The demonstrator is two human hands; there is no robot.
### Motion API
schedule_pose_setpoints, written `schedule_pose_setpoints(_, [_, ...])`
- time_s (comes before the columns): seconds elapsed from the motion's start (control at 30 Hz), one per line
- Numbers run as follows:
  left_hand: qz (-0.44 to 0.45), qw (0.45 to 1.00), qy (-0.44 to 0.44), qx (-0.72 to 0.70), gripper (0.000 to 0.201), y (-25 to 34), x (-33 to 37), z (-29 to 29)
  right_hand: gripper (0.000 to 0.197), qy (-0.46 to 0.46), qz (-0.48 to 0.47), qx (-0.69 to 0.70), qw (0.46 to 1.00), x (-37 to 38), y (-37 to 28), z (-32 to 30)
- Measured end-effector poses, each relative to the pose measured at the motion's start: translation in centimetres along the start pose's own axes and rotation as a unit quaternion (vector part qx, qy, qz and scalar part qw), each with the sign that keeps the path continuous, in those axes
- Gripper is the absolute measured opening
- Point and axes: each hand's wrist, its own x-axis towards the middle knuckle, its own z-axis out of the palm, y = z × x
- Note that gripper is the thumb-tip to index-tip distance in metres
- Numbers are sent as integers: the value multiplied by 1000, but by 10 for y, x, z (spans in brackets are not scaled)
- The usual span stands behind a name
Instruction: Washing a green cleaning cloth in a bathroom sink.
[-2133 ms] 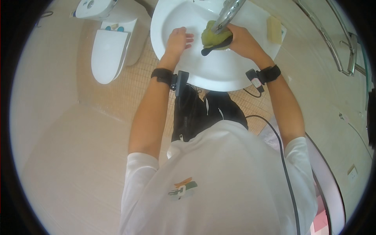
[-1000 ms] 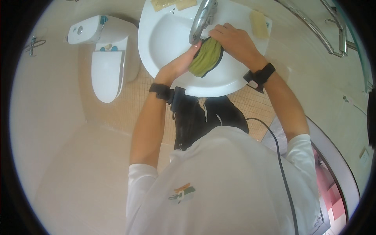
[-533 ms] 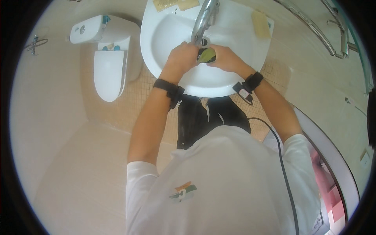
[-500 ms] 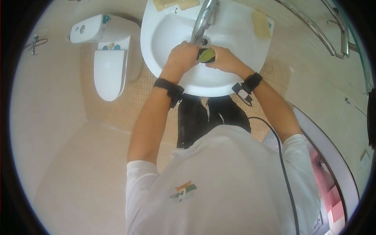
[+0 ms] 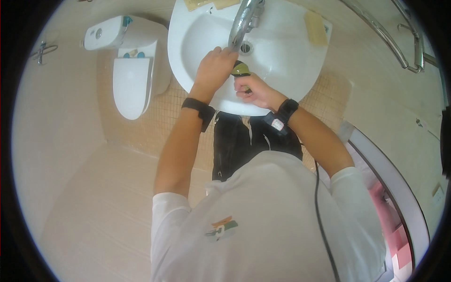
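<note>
Over the near half of a white washbasin (image 5: 293, 70), my two hands hold a small green-and-black item (image 5: 241, 69) whose kind I cannot make out. My left hand (image 5: 214, 69) is closed at its far left end, just under the tip of the chrome faucet (image 5: 243, 26), and covers that part. Nearer to my body, my right hand (image 5: 256, 91) has its fingers curled round the lower end. The curved green middle of the item shows between the hands. Right of the faucet tip lies the metal drain (image 5: 245, 48).
Yellowish flat pieces lie on the basin's rim: one on the right (image 5: 315, 29), others at the back left (image 5: 197, 3). A white toilet (image 5: 131, 87) with its lid down stands to the left. Chrome rails (image 5: 383, 35) run along the right wall. A black cable (image 5: 324, 225) hangs over my shirt.
My right hand has moved down toward my body and turned, its fingers now curled. The item has tilted with it. My left hand has stayed near the faucet tip.
</note>
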Motion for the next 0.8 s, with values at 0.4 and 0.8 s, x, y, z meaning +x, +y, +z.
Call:
schedule_pose_setpoints(0.4, [-29, 997, -52, -52, 35, 11, 5, -14, 24, 83, -95, -344, 930, -29, -36, -7])
schedule_pose_setpoints(0.8, [-145, 879, -217, -399, 43, 28, 44, -46, 57, 174, -169, -342, 908, -77, -41, -69])
